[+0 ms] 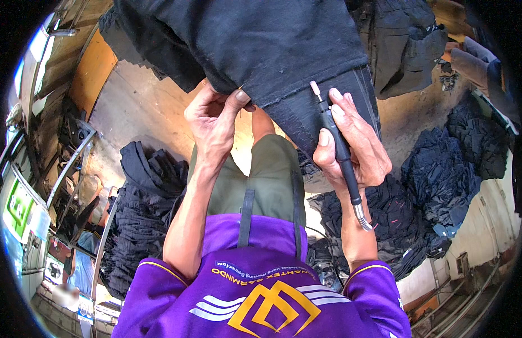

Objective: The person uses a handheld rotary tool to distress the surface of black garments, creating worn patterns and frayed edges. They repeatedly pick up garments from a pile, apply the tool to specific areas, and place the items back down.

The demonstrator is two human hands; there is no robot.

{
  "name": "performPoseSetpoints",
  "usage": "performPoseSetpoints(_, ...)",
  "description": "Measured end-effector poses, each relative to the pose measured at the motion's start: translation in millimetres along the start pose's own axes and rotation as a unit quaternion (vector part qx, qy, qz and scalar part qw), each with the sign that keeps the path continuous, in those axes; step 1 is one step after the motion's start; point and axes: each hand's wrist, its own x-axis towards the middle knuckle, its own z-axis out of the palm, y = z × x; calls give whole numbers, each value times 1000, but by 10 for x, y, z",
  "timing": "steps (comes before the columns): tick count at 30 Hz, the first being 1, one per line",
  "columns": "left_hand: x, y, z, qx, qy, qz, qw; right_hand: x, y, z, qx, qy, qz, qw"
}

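Note:
Dark denim trousers [261,45] hang in front of me at the top of the view, with a paler, worn-looking strip [323,96] along the lower edge. Thumb and fingers of my left hand [213,115] pinch the left corner of that edge. A tiny yellowish bit shows by the thumb tip, too small to name. In my right hand [359,138] lies a black rotary grinding tool [341,143], its small pinkish bit pointing up toward the cloth. Whether the bit touches the fabric I cannot tell. A ribbed metal sleeve sits at the tool's lower end.
Heaped dark garments lie on the left [145,219] and on the right [441,169]. More dark clothing [401,45] hangs at the upper right. Below is a worn brown floor [131,112]. Metal bars [72,166] and a green-and-white object [20,203] stand at the far left.

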Motion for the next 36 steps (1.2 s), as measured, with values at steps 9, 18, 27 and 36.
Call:
performPoseSetpoints(9, -4, 7, -4, 10, -2, 3, 1000, -23, 33, 16, -17, 29, 9, 999)
performPoseSetpoints(18, 2, -6, 37, -7, 16, -3, 1000, 11, -14, -41, -48, 36, 42, 997)
performPoseSetpoints(27, 11, -12, 22, 5, 8, 10, 1000, 20, 32, -28, -74, 70, 48, 994)
performPoseSetpoints(36, 3, -3, 31, 13, 11, 3, 1000, 35, 5, -52, -119, 69, 78, 987)
